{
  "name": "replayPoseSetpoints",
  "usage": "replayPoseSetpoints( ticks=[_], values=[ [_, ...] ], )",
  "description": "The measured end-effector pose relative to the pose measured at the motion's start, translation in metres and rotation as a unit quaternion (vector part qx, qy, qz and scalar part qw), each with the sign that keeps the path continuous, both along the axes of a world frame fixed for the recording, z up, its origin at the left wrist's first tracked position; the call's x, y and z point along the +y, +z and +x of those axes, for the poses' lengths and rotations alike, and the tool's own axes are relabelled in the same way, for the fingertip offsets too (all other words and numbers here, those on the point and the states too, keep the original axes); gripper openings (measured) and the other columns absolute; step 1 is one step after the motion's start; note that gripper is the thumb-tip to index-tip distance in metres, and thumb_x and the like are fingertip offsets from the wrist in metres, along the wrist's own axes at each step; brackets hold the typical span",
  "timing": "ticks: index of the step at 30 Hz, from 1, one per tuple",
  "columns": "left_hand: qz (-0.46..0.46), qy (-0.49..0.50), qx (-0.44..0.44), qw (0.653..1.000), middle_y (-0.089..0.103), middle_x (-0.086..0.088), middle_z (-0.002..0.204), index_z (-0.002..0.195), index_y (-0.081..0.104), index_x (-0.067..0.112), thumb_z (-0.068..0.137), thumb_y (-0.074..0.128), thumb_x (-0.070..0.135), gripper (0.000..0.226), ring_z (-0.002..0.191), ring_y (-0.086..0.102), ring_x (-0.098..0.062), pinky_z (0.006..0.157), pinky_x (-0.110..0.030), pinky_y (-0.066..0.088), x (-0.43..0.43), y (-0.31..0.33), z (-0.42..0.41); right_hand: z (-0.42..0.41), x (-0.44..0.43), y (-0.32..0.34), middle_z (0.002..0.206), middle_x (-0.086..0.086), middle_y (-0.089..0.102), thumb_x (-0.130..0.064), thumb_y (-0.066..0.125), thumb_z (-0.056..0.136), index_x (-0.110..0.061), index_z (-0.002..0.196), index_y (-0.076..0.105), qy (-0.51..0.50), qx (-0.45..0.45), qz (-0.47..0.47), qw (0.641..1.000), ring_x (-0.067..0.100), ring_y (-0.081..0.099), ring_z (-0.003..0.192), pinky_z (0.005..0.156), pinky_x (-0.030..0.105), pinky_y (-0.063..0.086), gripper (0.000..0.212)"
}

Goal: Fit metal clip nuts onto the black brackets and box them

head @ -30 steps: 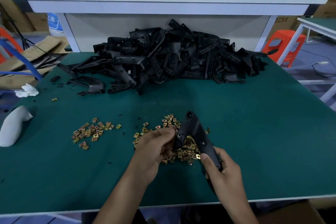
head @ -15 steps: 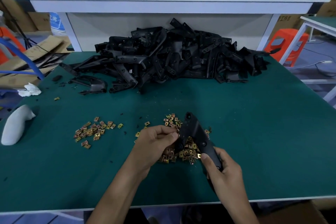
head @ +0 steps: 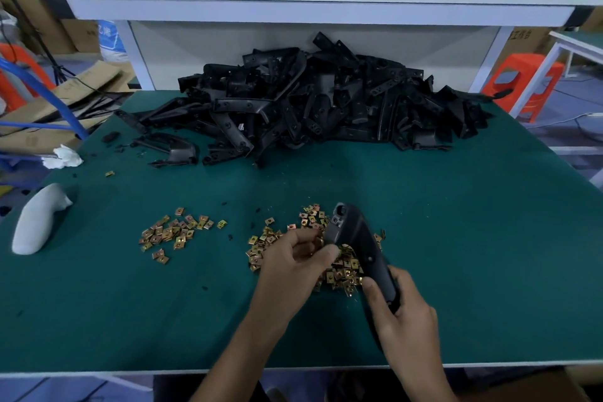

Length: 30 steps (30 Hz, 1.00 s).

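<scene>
Green workbench (head: 456, 254), white shelf (head: 293, 6) behind

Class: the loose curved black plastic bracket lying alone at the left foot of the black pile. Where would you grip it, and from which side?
Probably grip the curved black plastic bracket at its broad rounded right end, coming from the near side: open green mat lies in front there, while its thin arms point left and the heap of black brackets crowds behind.

Crumpled white tissue (head: 62, 157), grey moulded piece (head: 37, 219), orange stool (head: 523, 85)
</scene>
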<state>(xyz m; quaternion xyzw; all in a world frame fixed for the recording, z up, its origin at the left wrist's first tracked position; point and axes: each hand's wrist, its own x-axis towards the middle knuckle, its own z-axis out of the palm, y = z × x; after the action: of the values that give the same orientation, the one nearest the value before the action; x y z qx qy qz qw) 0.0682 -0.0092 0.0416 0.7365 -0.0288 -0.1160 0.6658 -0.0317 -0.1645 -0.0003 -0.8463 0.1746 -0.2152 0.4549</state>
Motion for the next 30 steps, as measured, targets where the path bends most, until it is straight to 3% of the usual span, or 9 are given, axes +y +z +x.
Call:
replayPoseSetpoints(
  ticks=[2, 4, 7, 10, 14, 24, 26, 30],
  values=[
    [0.076, 0.011, -0.034, 0.996, 0.070, 0.023, 0.099, 0.105, 0.063, 0.042, 0.070, 0.081, 0.052, 0.040, 0.097, 0.061, 0.014, 0.079, -0.013, 0.049, -0.004, -0.003, -0.003, -0.001, 0.001, 0.002, 0.071, -0.009, 0.066, -0.065, 0.054, 0.083, -0.042, 0.099, 0.058, -0.002, 0.000, -0.002, 1.000, 0.011, 0.061, 0.059, 0.057, 0.034, 0.049, 0.029],
    [0.129, 0.033, -0.067, 0.989, 0.065, 0.026, 0.103, 0.099, 0.059, 0.050, 0.070, 0.080, 0.054, 0.036, 0.100, 0.056, 0.015, 0.081, -0.015, 0.045, -0.008, -0.005, -0.005, -0.002, 0.001, 0.003, 0.070, -0.008, 0.066, -0.064, 0.055, 0.084, -0.044, 0.098, 0.058, -0.005, -0.003, -0.005, 1.000, 0.011, 0.061, 0.057, 0.057, 0.032, 0.049, 0.025],
    [0.121, 0.052, -0.086, 0.988, 0.066, 0.028, 0.103, 0.096, 0.060, 0.051, 0.074, 0.082, 0.049, 0.031, 0.100, 0.058, 0.012, 0.081, -0.016, 0.045, -0.011, -0.005, -0.005, -0.002, 0.002, 0.004, 0.068, -0.007, 0.064, -0.063, 0.054, 0.083, -0.041, 0.097, 0.058, -0.007, -0.004, -0.002, 1.000, 0.012, 0.060, 0.056, 0.056, 0.032, 0.048, 0.026],
    [0.129, 0.045, -0.105, 0.985, 0.067, 0.028, 0.103, 0.109, 0.064, 0.047, 0.077, 0.080, 0.047, 0.036, 0.100, 0.058, 0.013, 0.085, -0.018, 0.049, -0.010, -0.005, -0.006, -0.001, 0.001, 0.004, 0.066, -0.006, 0.063, -0.063, 0.054, 0.083, -0.038, 0.098, 0.059, -0.005, -0.004, -0.003, 1.000, 0.012, 0.059, 0.055, 0.056, 0.034, 0.048, 0.030],
    [0.164, 0.040, -0.136, 0.976, 0.061, 0.030, 0.106, 0.123, 0.049, 0.058, 0.077, 0.075, 0.054, 0.053, 0.106, 0.053, 0.010, 0.084, -0.023, 0.046, -0.007, -0.001, -0.009, 0.000, 0.000, 0.002, 0.067, -0.007, 0.064, -0.064, 0.055, 0.084, -0.040, 0.096, 0.059, 0.000, -0.004, -0.006, 1.000, 0.011, 0.059, 0.056, 0.055, 0.030, 0.047, 0.027],
    [0.166, 0.030, -0.193, 0.967, 0.064, 0.024, 0.087, 0.111, 0.053, 0.055, 0.081, 0.078, 0.041, 0.042, 0.094, 0.060, 0.003, 0.090, -0.043, 0.050, -0.008, 0.003, -0.008, 0.001, -0.003, -0.003, 0.068, -0.004, 0.063, -0.067, 0.055, 0.085, -0.042, 0.099, 0.057, 0.009, 0.007, -0.001, 1.000, 0.012, 0.058, 0.055, 0.055, 0.035, 0.048, 0.029],
    [0.164, 0.020, -0.198, 0.966, 0.065, 0.022, 0.088, 0.110, 0.054, 0.055, 0.081, 0.078, 0.041, 0.040, 0.092, 0.060, 0.003, 0.089, -0.037, 0.051, -0.008, 0.000, -0.006, 0.000, -0.004, -0.003, 0.069, -0.005, 0.063, -0.067, 0.054, 0.085, -0.043, 0.098, 0.057, 0.008, 0.007, -0.003, 1.000, 0.012, 0.058, 0.056, 0.054, 0.032, 0.047, 0.028],
    [0.184, -0.035, -0.195, 0.963, 0.063, 0.034, 0.099, 0.115, 0.056, 0.053, 0.085, 0.068, 0.057, 0.033, 0.101, 0.056, 0.014, 0.080, -0.007, 0.041, 0.000, -0.002, 0.003, 0.000, -0.004, -0.003, 0.068, -0.003, 0.064, -0.065, 0.056, 0.084, -0.045, 0.099, 0.059, 0.003, -0.005, 0.020, 1.000, 0.011, 0.059, 0.057, 0.054, 0.031, 0.047, 0.026]
  ],
)
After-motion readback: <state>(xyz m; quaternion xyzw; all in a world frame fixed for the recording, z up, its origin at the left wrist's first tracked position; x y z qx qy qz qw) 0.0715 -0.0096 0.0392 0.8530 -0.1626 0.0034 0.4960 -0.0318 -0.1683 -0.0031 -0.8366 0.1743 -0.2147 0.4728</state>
